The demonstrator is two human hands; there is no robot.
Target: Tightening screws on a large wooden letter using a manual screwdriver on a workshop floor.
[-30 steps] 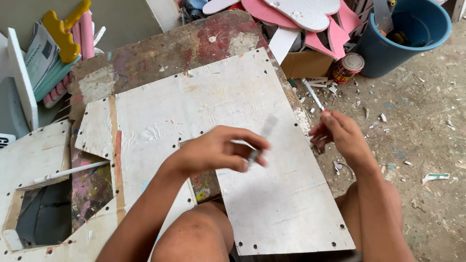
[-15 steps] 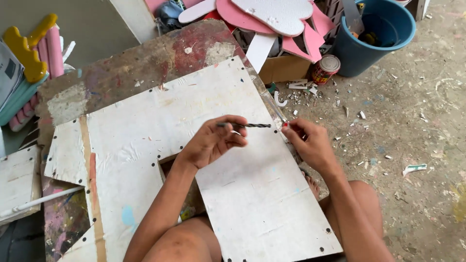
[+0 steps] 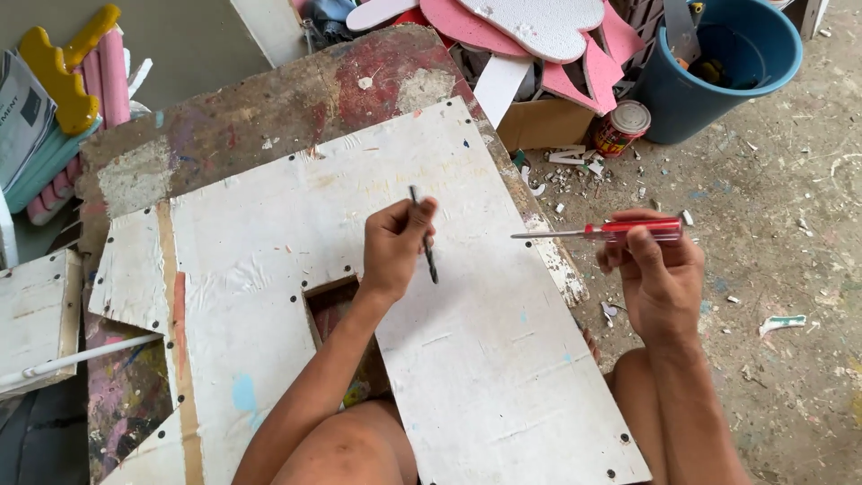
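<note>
My left hand hovers over a large white cut-out board and pinches a thin dark drill bit, which points down toward the board. Off the board's right edge, my right hand grips a screwdriver by its clear red handle, its metal shaft pointing left. The board has small dark holes along its edges and lies on a worn, paint-stained wooden table. My knees show at the bottom of the view.
A blue bucket with tools stands at the top right, a small tin can and a cardboard box beside it. Pink and white foam shapes lie behind the table. Yellow and pink foam pieces sit at left. Debris litters the concrete floor.
My hands have drawn apart: the right hand moved right, off the board, now holding the red screwdriver. The left hand keeps the drill bit, turned from level to pointing down.
</note>
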